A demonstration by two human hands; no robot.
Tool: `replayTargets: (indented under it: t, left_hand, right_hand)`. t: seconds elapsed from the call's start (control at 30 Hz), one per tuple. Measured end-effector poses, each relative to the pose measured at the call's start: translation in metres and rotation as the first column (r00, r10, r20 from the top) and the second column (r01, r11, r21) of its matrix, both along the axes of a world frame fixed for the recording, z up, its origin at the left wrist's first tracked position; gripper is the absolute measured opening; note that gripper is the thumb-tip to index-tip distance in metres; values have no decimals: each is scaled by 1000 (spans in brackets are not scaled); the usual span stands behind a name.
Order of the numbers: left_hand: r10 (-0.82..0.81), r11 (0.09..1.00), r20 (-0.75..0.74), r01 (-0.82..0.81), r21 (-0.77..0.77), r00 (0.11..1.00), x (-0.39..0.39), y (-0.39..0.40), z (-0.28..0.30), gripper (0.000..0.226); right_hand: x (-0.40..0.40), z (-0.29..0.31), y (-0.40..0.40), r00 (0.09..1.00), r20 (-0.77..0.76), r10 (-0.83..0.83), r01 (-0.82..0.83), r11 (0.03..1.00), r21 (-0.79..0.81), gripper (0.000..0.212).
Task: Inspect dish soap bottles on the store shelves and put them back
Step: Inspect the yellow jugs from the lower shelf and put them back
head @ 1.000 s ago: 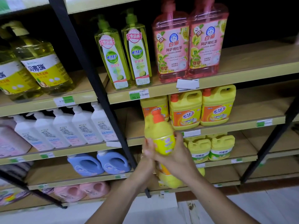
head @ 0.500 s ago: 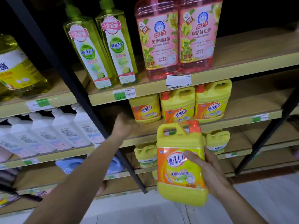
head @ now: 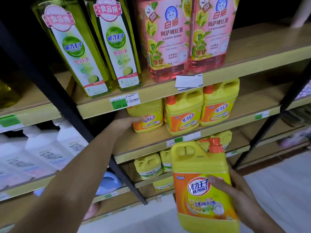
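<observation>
Store shelves (head: 168,96) stocked with dish soap.
Right hand (head: 235,195) grips the yellow pump bottle (head: 202,182) low in front; left hand (head: 127,121), fingers seemingly straight, touches a shelved yellow jug (head: 148,118).

Left hand (head: 125,121) reaches forward; right hand (head: 235,190) curled in a grip.

Both your forearms are bare as far up as the head view reaches; no sleeve edge, cuff or glove shows on either one. Your left hand (head: 125,121) has no ring, watch or strap visible at the wrist. Your right hand (head: 235,195) is likewise bare, with no band or jewellery on the fingers that show. The nails you can see are short and unpainted. The rest of your body stays outside the picture.
</observation>
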State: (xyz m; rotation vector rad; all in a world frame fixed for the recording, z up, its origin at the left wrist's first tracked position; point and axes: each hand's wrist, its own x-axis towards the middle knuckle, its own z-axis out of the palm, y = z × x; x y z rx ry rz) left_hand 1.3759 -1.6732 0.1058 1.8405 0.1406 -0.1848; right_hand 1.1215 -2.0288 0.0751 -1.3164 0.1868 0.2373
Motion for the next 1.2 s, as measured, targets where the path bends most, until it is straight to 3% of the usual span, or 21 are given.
replayTargets:
  t: [0.17,0.4,0.53,0.63,0.83,0.9,1.03,1.2]
  left_hand:
    - [4,983,262,-52,177,965,-44,-9,-24,76]
    - [88,976,425,-163,144,901,-127,-6,-21,73]
    - [150,965,488,-234,116,860,-174,5,-2,77]
    - [213,963,468,-265,49,858,-209,20,19,73]
    - [319,940,366,-342,-3,874,-273,51,34,68]
    - [364,916,347,-400,33,864,-287,64,33,66]
    - [420,892,273,-449,50,866,-309,95,14,58]
    - [454,878,196,-474,68,869,-318,105,9,54]
  right_hand:
    - [1,3,11,998,-25,-58,58,998,20,46]
    - [13,10,17,999,-43,-4,2,1000,-31,77]
    - [33,10,43,999,-12,-34,31,976,-217,83]
    - [59,15,76,994,-37,-100,86,957,-277,74]
    - [127,36,152,990,-109,-93,73,983,-168,32]
    - [150,44,173,984,-152,-92,71,988,-137,37]
    - [189,51,210,974,-192,-120,113,992,-47,75]
    - [228,39,245,954,-30,-298,278,919,-279,70]
